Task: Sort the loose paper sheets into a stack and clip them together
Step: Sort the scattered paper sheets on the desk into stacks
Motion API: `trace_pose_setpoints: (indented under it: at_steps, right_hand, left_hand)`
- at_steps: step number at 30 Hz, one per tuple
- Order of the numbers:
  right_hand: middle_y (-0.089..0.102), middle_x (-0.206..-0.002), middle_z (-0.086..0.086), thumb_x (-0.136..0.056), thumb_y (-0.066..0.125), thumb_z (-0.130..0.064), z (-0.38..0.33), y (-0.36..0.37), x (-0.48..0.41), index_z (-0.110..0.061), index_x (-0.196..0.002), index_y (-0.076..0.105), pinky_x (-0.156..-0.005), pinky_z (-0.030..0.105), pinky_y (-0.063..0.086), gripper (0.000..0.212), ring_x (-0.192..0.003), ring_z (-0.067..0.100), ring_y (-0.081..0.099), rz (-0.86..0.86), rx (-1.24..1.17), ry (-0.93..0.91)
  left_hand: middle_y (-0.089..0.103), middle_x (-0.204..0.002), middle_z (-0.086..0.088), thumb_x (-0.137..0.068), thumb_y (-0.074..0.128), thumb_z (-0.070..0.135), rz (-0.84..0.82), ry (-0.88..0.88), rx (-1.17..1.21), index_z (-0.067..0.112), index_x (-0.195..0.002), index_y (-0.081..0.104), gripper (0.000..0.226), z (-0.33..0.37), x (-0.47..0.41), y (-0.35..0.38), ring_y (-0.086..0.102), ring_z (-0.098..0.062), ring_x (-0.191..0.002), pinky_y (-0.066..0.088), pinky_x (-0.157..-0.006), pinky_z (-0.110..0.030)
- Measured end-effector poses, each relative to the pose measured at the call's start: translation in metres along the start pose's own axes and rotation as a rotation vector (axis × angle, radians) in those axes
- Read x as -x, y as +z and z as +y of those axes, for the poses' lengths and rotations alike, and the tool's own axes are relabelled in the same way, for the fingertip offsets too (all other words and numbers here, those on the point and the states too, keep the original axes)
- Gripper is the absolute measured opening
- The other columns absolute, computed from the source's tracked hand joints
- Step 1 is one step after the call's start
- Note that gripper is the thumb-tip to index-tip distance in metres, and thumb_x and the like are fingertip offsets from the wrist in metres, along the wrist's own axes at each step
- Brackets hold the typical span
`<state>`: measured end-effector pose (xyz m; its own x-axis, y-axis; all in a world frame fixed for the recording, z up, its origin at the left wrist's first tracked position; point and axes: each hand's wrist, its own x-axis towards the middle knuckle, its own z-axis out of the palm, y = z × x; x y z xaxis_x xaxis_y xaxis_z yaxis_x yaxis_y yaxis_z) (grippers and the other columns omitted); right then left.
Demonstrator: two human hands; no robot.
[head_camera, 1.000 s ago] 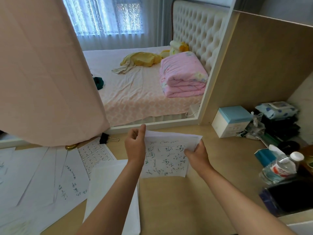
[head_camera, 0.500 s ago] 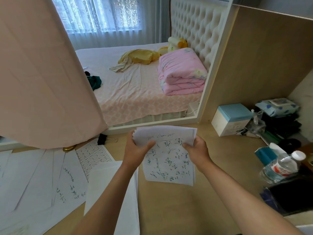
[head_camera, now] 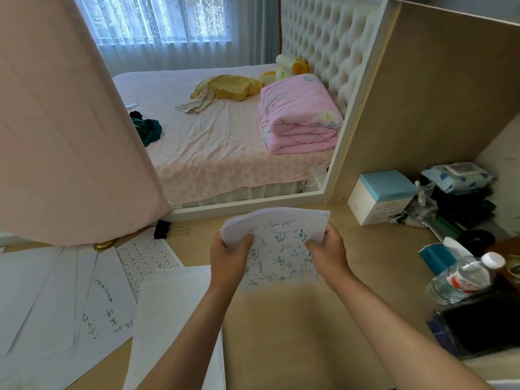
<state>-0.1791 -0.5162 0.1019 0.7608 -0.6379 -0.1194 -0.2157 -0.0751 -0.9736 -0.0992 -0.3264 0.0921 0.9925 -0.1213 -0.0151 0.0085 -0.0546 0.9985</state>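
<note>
Both hands up over the desk (head_camera: 281,333): left hand (head_camera: 228,260) and right hand (head_camera: 327,256) each grip a side edge of the paper stack (head_camera: 277,249), thumbs on the scribbled top sheet. Loose sheets (head_camera: 84,291) lie on the left, black binder clip (head_camera: 163,229) just beyond them.

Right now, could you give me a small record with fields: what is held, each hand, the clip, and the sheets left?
held: white paper stack with green handwriting, in both hands
left: left hand grips the stack's left edge
right: right hand grips its right edge
clip: black metal binder clip lies on the light wooden desk, apart from the stack
remaining: loose white paper sheets spread on the desk's left side
</note>
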Motion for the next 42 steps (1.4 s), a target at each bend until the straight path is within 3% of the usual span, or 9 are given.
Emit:
trace_pose_setpoints:
  at_steps: [9, 13, 19, 22, 25, 31, 34, 39, 42]
  right_hand:
    - [0.067, -0.102, 0.0, -0.083, 0.05, 0.007, 0.049, 0.003, 0.002, -0.015, -0.113, 0.057, -0.069, 0.012, 0.046, 0.038, -0.1, 0.009, 0.063, -0.033, 0.108, 0.09]
    - [0.066, -0.104, -0.003, -0.084, 0.054, 0.003, 0.049, 0.005, -0.002, -0.021, -0.109, 0.053, -0.075, 0.023, 0.051, 0.035, -0.097, 0.008, 0.063, 0.059, 0.063, 0.082]
    - [0.059, -0.129, -0.007, -0.092, 0.058, -0.01, 0.066, 0.013, -0.008, -0.023, -0.134, 0.043, -0.099, 0.031, 0.046, 0.046, -0.118, 0.01, 0.056, -0.013, 0.104, 0.107]
    - [0.06, -0.109, -0.015, -0.098, 0.052, -0.011, 0.062, 0.011, -0.016, -0.023, -0.124, 0.043, -0.082, 0.021, 0.046, 0.031, -0.098, 0.006, 0.059, -0.034, 0.12, 0.133]
    - [0.06, -0.092, -0.012, -0.097, 0.05, -0.009, 0.052, 0.014, -0.022, -0.017, -0.111, 0.045, -0.064, 0.027, 0.047, 0.017, -0.073, 0.009, 0.055, -0.052, 0.143, 0.154]
    - [0.06, -0.092, 0.001, -0.089, 0.046, -0.004, 0.042, 0.073, -0.007, -0.016, -0.111, 0.046, -0.052, 0.027, 0.044, 0.025, -0.072, 0.017, 0.056, -0.174, 0.226, 0.347]
    - [0.061, -0.097, 0.004, -0.089, 0.045, -0.005, 0.052, 0.124, 0.022, -0.016, -0.118, 0.044, -0.058, 0.029, 0.047, 0.031, -0.077, 0.02, 0.058, -0.26, 0.275, 0.449]
    - [0.058, -0.104, -0.001, -0.091, 0.042, -0.007, 0.07, 0.196, 0.079, -0.02, -0.126, 0.036, -0.07, 0.033, 0.052, 0.037, -0.087, 0.017, 0.059, -0.307, 0.358, 0.525]
    - [0.058, -0.113, 0.001, -0.091, 0.043, -0.009, 0.08, 0.227, 0.107, -0.018, -0.133, 0.035, -0.081, 0.037, 0.055, 0.044, -0.097, 0.021, 0.059, -0.337, 0.444, 0.564]
  left_hand:
    - [0.061, -0.107, 0.008, -0.091, 0.062, 0.009, -0.132, -0.108, -0.275, 0.019, -0.119, 0.053, 0.031, -0.038, 0.004, 0.001, 0.059, -0.014, -0.101, 0.045, -0.073, -0.018]
    - [0.06, -0.088, 0.007, -0.094, 0.059, 0.011, -0.053, -0.072, -0.264, 0.022, -0.096, 0.055, 0.012, -0.038, 0.002, 0.003, 0.058, -0.009, -0.08, 0.045, -0.061, -0.017]
    - [0.057, -0.093, 0.008, -0.096, 0.058, 0.016, -0.052, -0.222, -0.287, 0.01, -0.107, 0.051, 0.014, -0.052, 0.0, 0.022, 0.058, -0.014, -0.087, 0.044, -0.064, -0.019]
    - [0.058, -0.093, 0.005, -0.097, 0.055, 0.016, -0.109, -0.175, -0.39, 0.012, -0.103, 0.049, 0.009, -0.047, -0.01, 0.021, 0.059, -0.018, -0.088, 0.047, -0.069, -0.028]
    - [0.059, -0.097, 0.007, -0.095, 0.052, 0.014, -0.191, -0.17, -0.431, 0.016, -0.108, 0.048, 0.013, -0.033, -0.027, 0.008, 0.06, -0.012, -0.087, 0.052, -0.072, -0.032]
    - [0.059, -0.121, -0.004, -0.097, 0.045, 0.019, -0.3, -0.501, -0.474, 0.015, -0.126, 0.041, 0.029, -0.034, -0.043, -0.063, 0.061, -0.023, -0.105, 0.055, -0.09, -0.047]
    - [0.054, -0.127, -0.01, -0.096, 0.045, 0.02, -0.261, -0.537, -0.597, 0.012, -0.13, 0.038, 0.035, -0.053, -0.035, -0.117, 0.056, -0.028, -0.113, 0.049, -0.098, -0.047]
    - [0.056, -0.124, -0.012, -0.099, 0.045, 0.027, -0.311, -0.556, -0.782, 0.008, -0.133, 0.036, 0.04, -0.09, -0.017, -0.202, 0.057, -0.025, -0.101, 0.047, -0.082, -0.033]
    - [0.053, -0.126, -0.012, -0.093, 0.048, 0.032, -0.383, -0.52, -0.896, 0.011, -0.13, 0.041, 0.044, -0.114, -0.01, -0.24, 0.056, -0.027, -0.107, 0.049, -0.091, -0.037]
